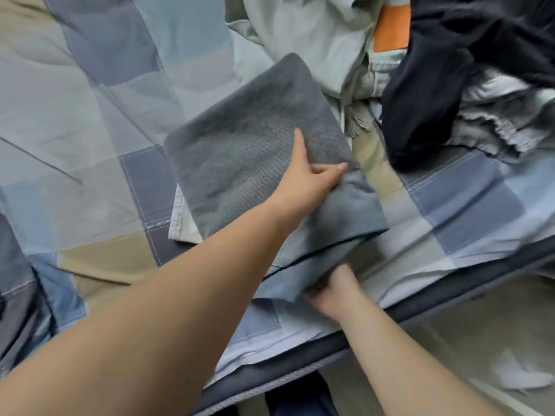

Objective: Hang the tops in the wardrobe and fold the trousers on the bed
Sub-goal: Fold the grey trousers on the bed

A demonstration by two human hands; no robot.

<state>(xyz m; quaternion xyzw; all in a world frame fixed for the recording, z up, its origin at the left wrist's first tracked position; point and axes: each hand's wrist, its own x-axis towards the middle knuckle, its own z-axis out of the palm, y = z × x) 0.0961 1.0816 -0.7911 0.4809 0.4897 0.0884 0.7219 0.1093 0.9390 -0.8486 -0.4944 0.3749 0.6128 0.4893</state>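
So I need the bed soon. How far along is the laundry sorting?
Partly done. The grey trousers are folded compact on the bed; the left hand rests on top while the right hand grips the lower edge. Left: a pile with a pale green garment and a dark navy garment.

Under my left hand [312,175] lie grey-blue trousers [255,151] on a bedcover [105,115] checked in blue, grey and beige; beyond my fingers, pale green cloth [315,34], an orange patch [392,28], a navy garment [435,85].
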